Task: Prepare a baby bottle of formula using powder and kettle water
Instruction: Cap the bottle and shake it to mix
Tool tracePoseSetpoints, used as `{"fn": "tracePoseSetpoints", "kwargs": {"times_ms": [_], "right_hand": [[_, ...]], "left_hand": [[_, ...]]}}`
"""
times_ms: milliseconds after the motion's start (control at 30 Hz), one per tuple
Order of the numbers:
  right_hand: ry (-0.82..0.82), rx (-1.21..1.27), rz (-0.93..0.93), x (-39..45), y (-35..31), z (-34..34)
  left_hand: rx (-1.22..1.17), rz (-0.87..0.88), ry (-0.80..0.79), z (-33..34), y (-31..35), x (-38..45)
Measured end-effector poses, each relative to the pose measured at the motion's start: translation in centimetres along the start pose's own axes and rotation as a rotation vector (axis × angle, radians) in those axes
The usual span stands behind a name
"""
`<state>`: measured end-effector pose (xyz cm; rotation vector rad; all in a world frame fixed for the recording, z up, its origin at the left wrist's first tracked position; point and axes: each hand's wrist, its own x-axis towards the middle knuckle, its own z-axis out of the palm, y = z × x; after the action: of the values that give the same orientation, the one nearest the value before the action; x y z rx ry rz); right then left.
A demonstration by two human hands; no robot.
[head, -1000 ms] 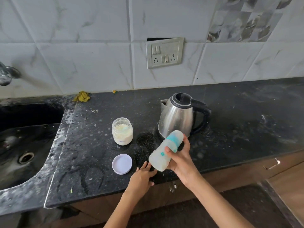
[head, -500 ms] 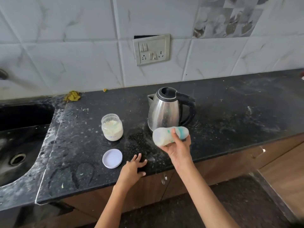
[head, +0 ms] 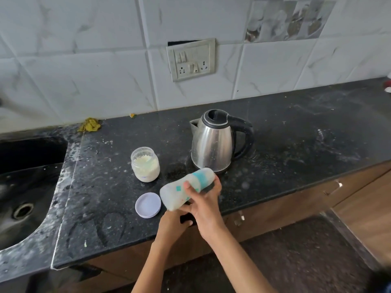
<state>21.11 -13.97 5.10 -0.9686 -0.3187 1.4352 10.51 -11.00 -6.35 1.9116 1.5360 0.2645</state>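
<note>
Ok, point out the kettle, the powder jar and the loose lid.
kettle [head: 211, 148], head view, on its steel body.
powder jar [head: 145, 164], head view, on its glass side.
loose lid [head: 148, 205], head view, on its flat middle.

A dusty black speckled stone countertop [head: 296, 132] carries a stainless steel electric kettle with black handle [head: 213, 142], an open clear plastic jar of pale powder [head: 145, 164], a flat lilac round lid [head: 148, 205], and a crumpled yellow scrap [head: 90, 125].
</note>
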Motion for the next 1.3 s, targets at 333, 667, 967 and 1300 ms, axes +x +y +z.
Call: {"fn": "tracePoseSetpoints", "kwargs": {"times_ms": [333, 667, 967, 1300], "right_hand": [[-0.019, -0.060, -0.045, -0.2, 0.9, 0.3], [-0.012, -0.055, -0.084, -0.2, 0.9, 0.0], [0.058, 0.006, -0.198, 0.4, -1.1, -0.6], [0.141, 0.016, -0.270, 0.5, -3.0, -0.3]], "left_hand": [[0.009, 0.049, 0.059, 0.3, -0.1, -0.4], [-0.036, 0.032, 0.025, 0.7, -0.4, -0.5], [0.048, 0.124, -0.006, 0.9, -0.8, 0.0], [0.043, 0.151, -0.022, 1.0, -1.1, 0.3]]}}
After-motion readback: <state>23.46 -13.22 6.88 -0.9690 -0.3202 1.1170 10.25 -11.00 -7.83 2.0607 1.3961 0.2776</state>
